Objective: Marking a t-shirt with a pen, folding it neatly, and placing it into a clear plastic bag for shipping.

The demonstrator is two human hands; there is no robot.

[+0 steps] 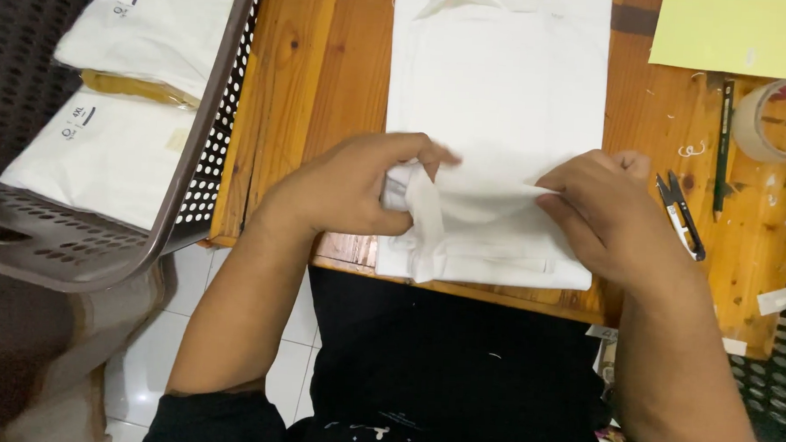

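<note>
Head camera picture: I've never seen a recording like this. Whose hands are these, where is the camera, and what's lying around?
The camera sits on a person's head and looks down at their own bare hands. The left hand and right hand both pinch the near edge of a folded white garment on a wooden table. To the right lie small thread snips, a pencil, a tape roll and yellow paper. At left, a brown perforated basket holds bagged white garments.
</note>
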